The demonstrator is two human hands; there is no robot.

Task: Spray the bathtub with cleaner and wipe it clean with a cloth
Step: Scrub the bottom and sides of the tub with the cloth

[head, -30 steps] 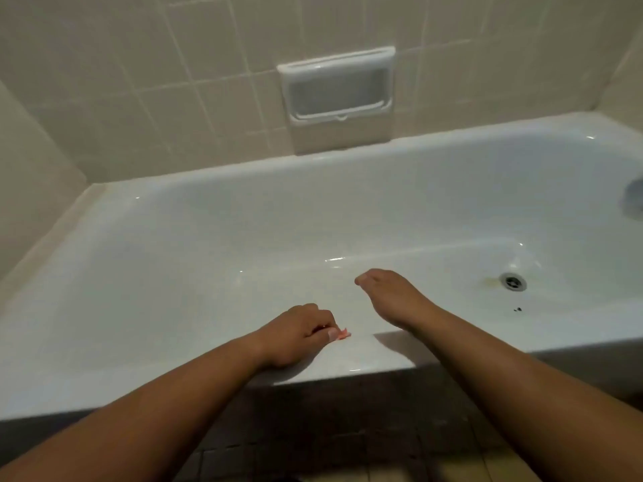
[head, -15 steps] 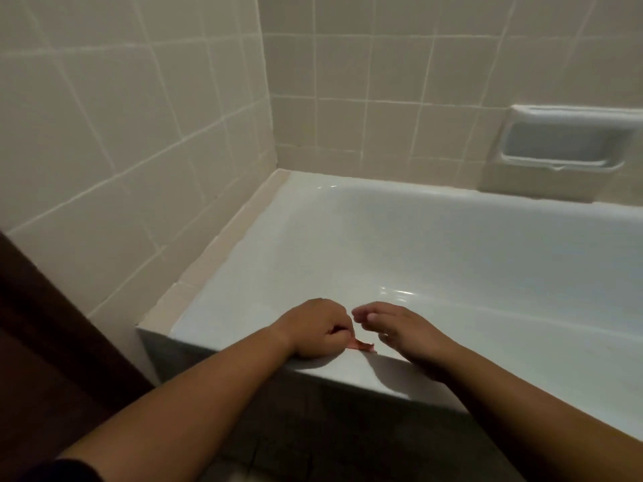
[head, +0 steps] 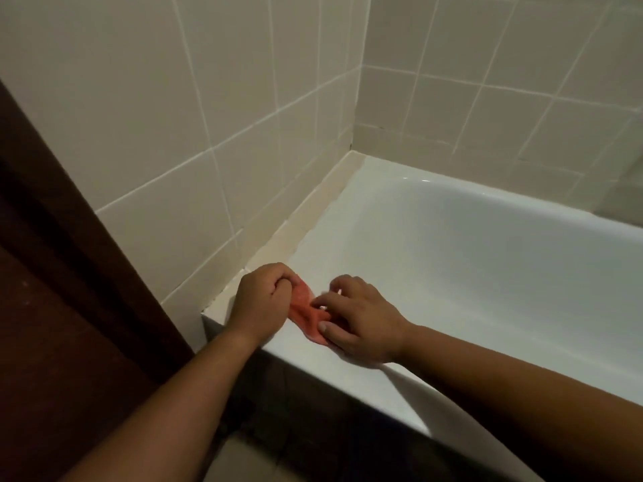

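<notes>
The white bathtub [head: 469,259] fills the right half of the view, its near rim running from the left corner down to the right. A small orange-red cloth [head: 304,313] lies on that rim close to the tub's left end. My left hand [head: 259,300] grips the cloth's left part with curled fingers. My right hand [head: 355,320] has its fingertips and thumb pinching and pressing the cloth's right part against the rim. No spray bottle is in view.
Beige tiled walls [head: 174,116] meet at the corner behind the tub's left end, with a narrow tiled ledge [head: 302,220] along the wall. A dark brown door or frame [head: 52,273] stands at the left. The tub's front panel [head: 313,422] is dark.
My view has swung left toward the tub's end corner. Both hands have moved along the rim to that end, and the cloth, mostly hidden before, now shows spread between them.
</notes>
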